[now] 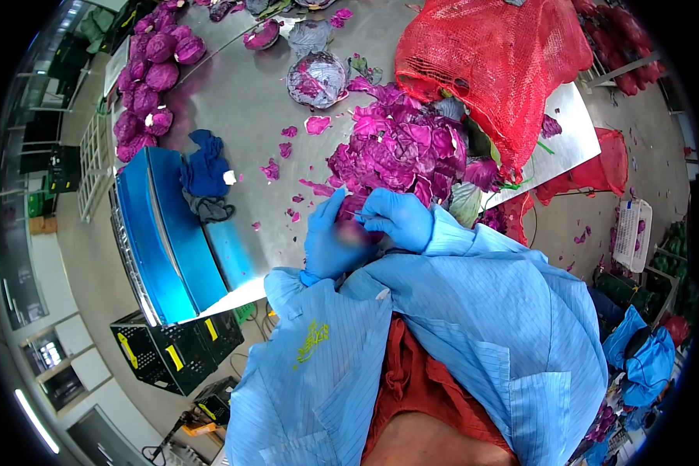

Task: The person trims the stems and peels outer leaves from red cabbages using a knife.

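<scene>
Close to my body, a purple cabbage [355,211] rests in my left hand [328,241], whose blue-gloved fingers wrap round its left side. My right hand [402,220], also gloved in blue, is closed with its fingertips against the cabbage's upper right. A thin thing seems to stick out of those fingertips, too small to name. Part of the cabbage is blurred. Just beyond my hands lies a big heap of loose purple cabbage leaves [400,147]. A whole cabbage with dull outer leaves [317,80] sits farther back on the metal table [241,101].
Peeled purple cabbages [161,48] are piled at the table's left edge. A blue box [167,233] and a dark blue cloth [205,165] are on the left. A red mesh sack [493,66] lies at the right. Black crates [175,353] stand on the floor.
</scene>
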`<state>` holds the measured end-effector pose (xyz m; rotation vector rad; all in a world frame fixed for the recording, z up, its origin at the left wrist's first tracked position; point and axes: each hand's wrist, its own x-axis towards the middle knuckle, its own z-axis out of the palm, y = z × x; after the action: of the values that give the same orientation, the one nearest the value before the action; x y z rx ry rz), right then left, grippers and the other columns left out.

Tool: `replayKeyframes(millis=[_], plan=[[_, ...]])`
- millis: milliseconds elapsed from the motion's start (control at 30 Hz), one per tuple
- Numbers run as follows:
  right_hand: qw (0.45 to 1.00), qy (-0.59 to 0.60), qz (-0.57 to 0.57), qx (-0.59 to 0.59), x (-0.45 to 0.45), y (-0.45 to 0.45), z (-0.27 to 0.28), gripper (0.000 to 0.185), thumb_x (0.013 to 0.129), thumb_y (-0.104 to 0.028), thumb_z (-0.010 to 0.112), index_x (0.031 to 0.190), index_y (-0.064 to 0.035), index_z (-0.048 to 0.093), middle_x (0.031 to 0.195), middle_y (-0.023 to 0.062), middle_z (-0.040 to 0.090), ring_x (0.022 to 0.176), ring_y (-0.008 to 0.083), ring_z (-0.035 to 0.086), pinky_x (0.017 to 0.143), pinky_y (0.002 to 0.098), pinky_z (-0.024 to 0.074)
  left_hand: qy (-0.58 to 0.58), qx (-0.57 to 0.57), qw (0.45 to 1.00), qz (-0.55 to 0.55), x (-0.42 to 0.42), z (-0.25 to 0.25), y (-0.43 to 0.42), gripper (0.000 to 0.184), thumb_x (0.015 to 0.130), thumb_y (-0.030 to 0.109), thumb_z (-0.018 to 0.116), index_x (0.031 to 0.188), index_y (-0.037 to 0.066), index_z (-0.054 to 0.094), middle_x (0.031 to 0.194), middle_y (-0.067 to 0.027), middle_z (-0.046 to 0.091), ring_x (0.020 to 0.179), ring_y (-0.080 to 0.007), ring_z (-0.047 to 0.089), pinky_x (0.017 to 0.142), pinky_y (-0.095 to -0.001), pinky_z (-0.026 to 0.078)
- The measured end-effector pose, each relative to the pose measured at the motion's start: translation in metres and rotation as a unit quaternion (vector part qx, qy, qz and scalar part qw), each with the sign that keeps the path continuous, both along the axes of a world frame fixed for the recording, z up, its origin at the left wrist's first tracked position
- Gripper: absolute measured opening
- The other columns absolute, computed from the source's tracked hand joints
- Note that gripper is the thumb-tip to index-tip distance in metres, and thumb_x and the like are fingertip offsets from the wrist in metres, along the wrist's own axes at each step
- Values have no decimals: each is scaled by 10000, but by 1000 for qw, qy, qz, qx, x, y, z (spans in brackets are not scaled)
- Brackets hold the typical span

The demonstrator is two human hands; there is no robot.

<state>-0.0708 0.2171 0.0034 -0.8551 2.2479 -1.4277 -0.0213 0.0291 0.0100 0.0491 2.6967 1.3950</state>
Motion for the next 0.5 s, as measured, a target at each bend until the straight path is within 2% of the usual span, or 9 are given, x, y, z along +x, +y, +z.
replayKeyframes(millis=[67, 100, 200, 233, 333, 433, 500], plan=[[994, -55, 43, -82, 1, 7, 11, 186, 851, -213, 636, 990, -94, 666, 931, 103, 604, 847, 273, 622, 759, 352, 500, 30, -36, 999, 11, -1, -11, -10, 1032, 485, 162, 917, 1381, 74, 414, 1236, -124, 517, 1140, -268, 541, 984, -376, 453], [995, -30, 31, -92, 1, 8, 13, 167, 838, -147, 646, 991, -81, 666, 928, 107, 606, 844, 260, 624, 755, 335, 501, 46, -52, 998, 12, -4, -13, -15, 1030, 492, 157, 917, 1386, 74, 409, 1237, -121, 517, 1140, -266, 542, 986, -374, 452], [975, -79, -124, -165, -9, 12, 14, 247, 813, -70, 653, 1060, -73, 660, 960, 112, 598, 850, 255, 618, 764, 327, 500, -11, 129, 991, 35, -4, -11, -30, 1004, 521, 134, 906, 1391, 71, 408, 1244, -118, 514, 1141, -257, 543, 986, -369, 450], [987, 4, -114, -114, -16, 15, 18, 420, 785, -45, 672, 1198, -101, 617, 1002, 119, 584, 864, 260, 610, 781, 328, 500, -24, 152, 988, 32, -4, -7, -32, 992, 533, 113, 898, 1393, 67, 405, 1241, -117, 516, 1143, -249, 543, 986, -359, 451], [995, -37, -84, -40, -14, 8, 31, 630, 758, 21, 673, 1346, -151, 526, 1060, 92, 558, 916, 190, 558, 818, 300, 450, -20, 120, 993, 2, -6, 1, -28, 995, 534, 74, 890, 1396, 68, 394, 1256, -120, 521, 1158, -246, 537, 987, -360, 456], [999, -24, -41, -17, -11, 0, 28, 590, 780, -138, 698, 1342, -193, 527, 1120, 100, 539, 938, 246, 586, 816, 344, 489, -76, 260, 962, 33, -1, -16, -18, 985, 531, 96, 896, 1380, 55, 397, 1273, -119, 514, 1164, -241, 535, 992, -368, 451], [1000, 18, -14, 11, -8, -4, 24, 539, 814, -230, 674, 1335, -231, 533, 1154, 94, 531, 955, 271, 598, 810, 363, 503, -112, 293, 949, 37, 1, -9, -14, 981, 529, 58, 889, 1378, 64, 397, 1265, -111, 519, 1163, -238, 534, 991, -364, 456]])
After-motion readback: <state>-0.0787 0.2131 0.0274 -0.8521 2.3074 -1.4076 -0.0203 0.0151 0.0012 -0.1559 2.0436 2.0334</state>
